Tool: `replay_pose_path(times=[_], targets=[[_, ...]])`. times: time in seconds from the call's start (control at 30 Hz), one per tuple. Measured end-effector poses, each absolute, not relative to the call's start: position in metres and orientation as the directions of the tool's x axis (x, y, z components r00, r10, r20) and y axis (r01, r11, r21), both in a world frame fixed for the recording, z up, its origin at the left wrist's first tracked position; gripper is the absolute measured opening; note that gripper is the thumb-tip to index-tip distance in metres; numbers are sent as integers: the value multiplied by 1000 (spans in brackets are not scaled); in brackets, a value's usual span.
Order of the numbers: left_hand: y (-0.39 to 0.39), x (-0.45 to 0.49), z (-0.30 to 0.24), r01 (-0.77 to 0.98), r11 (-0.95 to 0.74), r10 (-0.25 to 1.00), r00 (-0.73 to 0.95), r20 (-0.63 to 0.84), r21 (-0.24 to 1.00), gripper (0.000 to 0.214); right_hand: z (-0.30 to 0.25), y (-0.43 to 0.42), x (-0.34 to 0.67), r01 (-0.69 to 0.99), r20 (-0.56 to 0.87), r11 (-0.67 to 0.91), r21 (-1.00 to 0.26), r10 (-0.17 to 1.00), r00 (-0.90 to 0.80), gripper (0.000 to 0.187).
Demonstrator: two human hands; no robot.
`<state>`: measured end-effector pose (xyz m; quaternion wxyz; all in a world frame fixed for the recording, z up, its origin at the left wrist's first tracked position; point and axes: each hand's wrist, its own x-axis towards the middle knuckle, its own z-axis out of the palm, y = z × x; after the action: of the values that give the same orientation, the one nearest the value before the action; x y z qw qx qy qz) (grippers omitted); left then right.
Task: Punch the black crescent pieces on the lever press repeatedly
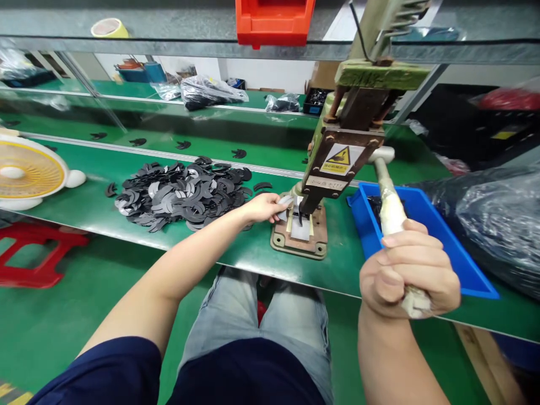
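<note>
Grey curved piece sits pinched in the left grip, just left of the press ram; right grip, farther off, wraps round the lever

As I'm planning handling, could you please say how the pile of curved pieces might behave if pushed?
The curved pieces would probably slide apart, lying loose and overlapping. Each looks thin, so likely light. Their flat shapes suggest little rolling.

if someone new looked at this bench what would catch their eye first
The tall press with its yellow warning sign stands right of centre, its lever gripped by the right hand. Left of it lies a heap of dark curved pieces. A bright red bin shows at the top.
</note>
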<state>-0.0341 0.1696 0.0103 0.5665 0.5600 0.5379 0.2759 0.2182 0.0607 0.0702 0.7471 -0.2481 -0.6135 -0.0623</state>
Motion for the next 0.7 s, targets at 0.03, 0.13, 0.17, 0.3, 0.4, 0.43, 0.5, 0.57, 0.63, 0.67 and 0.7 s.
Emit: replay_pose_path(times=[0.03, 0.13, 0.17, 0.3, 0.4, 0.43, 0.5, 0.57, 0.63, 0.67, 0.7], targets=[[166, -27, 8, 274, 238, 911, 269, -312, 932, 31, 70, 60, 218, 398, 949, 870, -291, 211, 232, 47], [164, -16, 4, 272, 236, 915, 261, -307, 933, 29, 71, 59, 219, 397, 951, 870, -294, 222, 216, 45], [165, -15, 3, 280, 230, 916, 262, -305, 932, 29, 72, 59, 219, 396, 951, 870, -294, 223, 215, 44], [168, -18, 3, 328, 214, 912, 270, -308, 920, 29, 71, 60, 217, 395, 947, 869, -297, 213, 243, 47], [170, -21, 2, 363, 208, 905, 280, -320, 908, 34, 69, 62, 214, 388, 942, 876, -287, 184, 280, 47], [172, -21, 1, 370, 215, 900, 284, -330, 904, 36, 69, 63, 214, 386, 942, 878, -282, 176, 286, 47], [175, -22, 0, 376, 242, 887, 288, -362, 894, 39, 69, 65, 213, 389, 939, 877, -281, 168, 299, 46], [178, -21, 0, 378, 280, 868, 292, -401, 882, 40, 69, 66, 212, 400, 935, 870, -288, 167, 312, 45], [180, -20, 3, 372, 328, 843, 299, -446, 869, 40, 69, 67, 210, 412, 930, 861, -298, 164, 328, 43], [181, -20, 6, 369, 356, 826, 305, -474, 858, 39, 69, 68, 209, 416, 926, 858, -302, 160, 341, 41], [181, -19, 10, 367, 386, 808, 308, -502, 846, 37, 68, 68, 207, 417, 925, 858, -298, 151, 350, 39]])
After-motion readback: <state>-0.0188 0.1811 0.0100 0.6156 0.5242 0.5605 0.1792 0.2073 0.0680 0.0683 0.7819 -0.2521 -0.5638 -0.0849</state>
